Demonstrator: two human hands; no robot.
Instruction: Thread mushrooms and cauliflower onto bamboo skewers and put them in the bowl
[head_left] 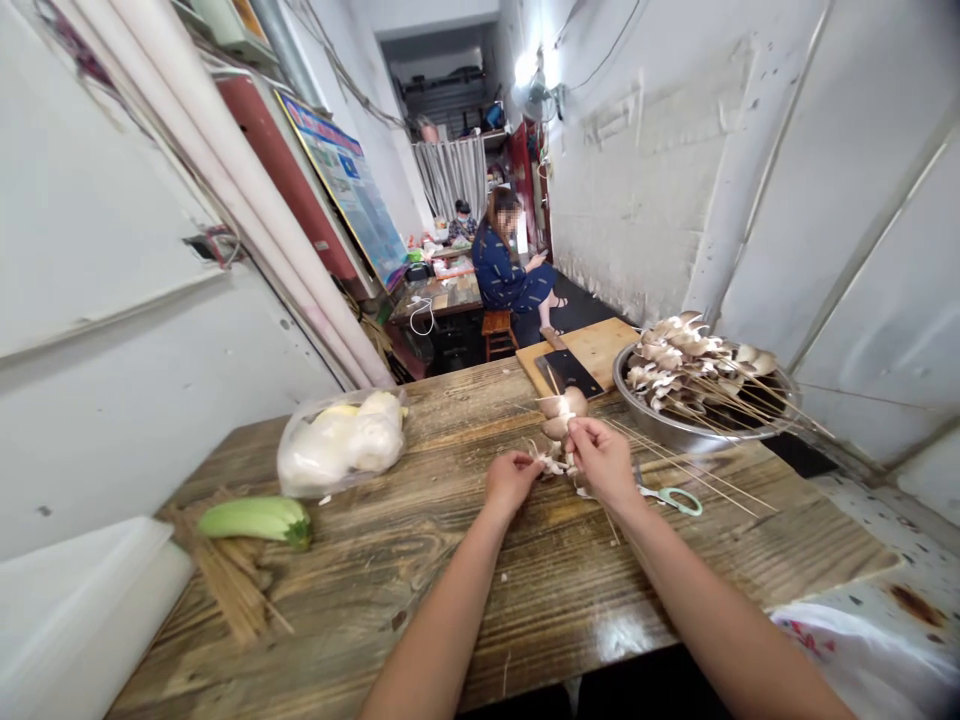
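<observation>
My right hand (602,460) is closed around a thin wooden skewer with brown-capped oyster mushrooms (562,408) threaded on it; the skewer's tip sticks up past the caps. Close beside it, my left hand (513,482) pinches at a small pale mushroom piece (551,463) low over the table. More mushroom scraps lie under the hands, partly hidden by the fingers. Right of my right hand lie several bare skewers (697,470) and scissors with a pale green handle (681,500).
Filled mushroom skewers (686,360) heap a metal basin (675,432) at right. A cleaver (571,372) rests on a cutting board (604,345). Left are a plastic bag (341,445), a green gourd (251,520) and a stick bundle (232,585). Beyond the wooden table (420,560), a person (502,260) sits.
</observation>
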